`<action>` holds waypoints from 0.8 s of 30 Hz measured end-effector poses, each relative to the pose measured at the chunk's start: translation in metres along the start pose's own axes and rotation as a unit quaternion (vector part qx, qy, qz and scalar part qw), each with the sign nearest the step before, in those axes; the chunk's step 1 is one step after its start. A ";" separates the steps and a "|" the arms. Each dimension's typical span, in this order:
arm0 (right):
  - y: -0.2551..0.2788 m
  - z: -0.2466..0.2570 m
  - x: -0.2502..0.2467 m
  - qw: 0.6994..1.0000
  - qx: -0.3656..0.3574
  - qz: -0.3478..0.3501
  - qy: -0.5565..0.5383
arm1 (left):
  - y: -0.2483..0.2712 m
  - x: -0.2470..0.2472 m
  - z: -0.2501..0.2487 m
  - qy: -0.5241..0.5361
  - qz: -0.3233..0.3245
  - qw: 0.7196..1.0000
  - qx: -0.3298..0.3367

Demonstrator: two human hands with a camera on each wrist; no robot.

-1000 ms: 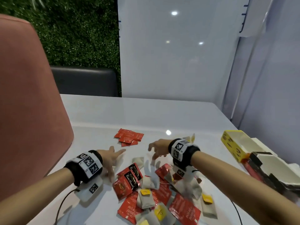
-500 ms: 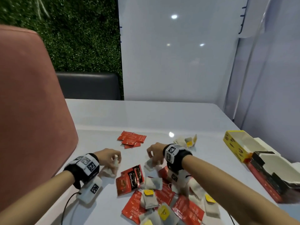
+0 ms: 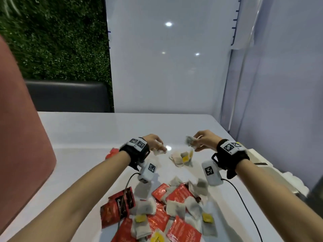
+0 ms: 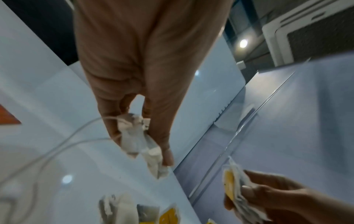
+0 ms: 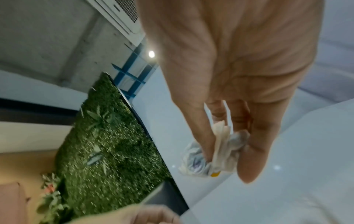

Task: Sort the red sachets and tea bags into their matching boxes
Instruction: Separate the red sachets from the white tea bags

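A mixed heap of red sachets [image 3: 176, 194] and tea bags [image 3: 175, 207] lies on the white table [image 3: 78, 137] near me. My left hand [image 3: 154, 143] pinches a crumpled tea bag [image 3: 160, 151] [image 4: 140, 140] above the table. My right hand [image 3: 203, 138] holds another tea bag [image 3: 190, 141] [image 5: 208, 154] between thumb and fingers. Between and just below the two hands sits a small pile of tea bags with yellow tags [image 3: 182, 157]. A few red sachets [image 3: 111, 152] peek out behind my left wrist. The boxes at the right are mostly hidden by my right wrist.
A pink chair back [image 3: 22, 133] rises along the table's left side. A dark bench [image 3: 68, 96] and a green hedge wall [image 3: 56, 41] stand beyond the far edge. Glass panels [image 3: 276, 84] close the right side. Wrist-camera cables [image 3: 244, 203] trail over the heap.
Both hands lifted from the heap and moved forward, each carrying a tea bag, toward the small tea bag pile. The head view tilted, so the boxes at the right slid behind my right wrist.
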State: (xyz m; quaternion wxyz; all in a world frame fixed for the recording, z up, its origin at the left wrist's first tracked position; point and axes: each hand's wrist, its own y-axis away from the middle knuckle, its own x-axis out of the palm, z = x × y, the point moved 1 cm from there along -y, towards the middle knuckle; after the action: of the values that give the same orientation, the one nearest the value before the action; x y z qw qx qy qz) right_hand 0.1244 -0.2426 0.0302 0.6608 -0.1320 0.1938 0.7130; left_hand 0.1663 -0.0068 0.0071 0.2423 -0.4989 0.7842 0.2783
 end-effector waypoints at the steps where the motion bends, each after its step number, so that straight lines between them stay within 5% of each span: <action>1: -0.002 -0.009 -0.002 1.000 0.014 -0.006 0.003 | -0.019 0.010 -0.006 -0.022 0.002 1.000 -0.005; 8: -0.031 -0.044 -0.009 0.996 0.067 -0.043 0.029 | -0.086 0.042 -0.027 -0.102 0.026 0.994 -0.001; 13: -0.046 -0.045 0.004 0.993 0.064 -0.086 0.054 | -0.066 0.044 -0.019 0.014 0.091 0.996 0.009; 15: -0.040 -0.040 0.011 0.985 0.072 -0.053 0.150 | -0.048 0.035 -0.016 -0.044 0.084 0.994 0.046; 18: -0.013 -0.033 0.017 0.923 0.035 -0.004 0.383 | -0.014 0.031 -0.017 -0.092 0.128 0.982 0.099; 24: 0.063 -0.053 0.042 0.880 0.039 0.239 0.409 | 0.040 0.069 -0.024 -0.304 0.315 0.896 0.068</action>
State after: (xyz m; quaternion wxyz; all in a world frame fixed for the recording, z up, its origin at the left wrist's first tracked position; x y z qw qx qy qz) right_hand 0.0542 -0.2324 -0.0295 0.3371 -0.3354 0.5003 0.7236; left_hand 0.1005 -0.0534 -0.0132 0.4020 -0.0991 0.8054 0.4242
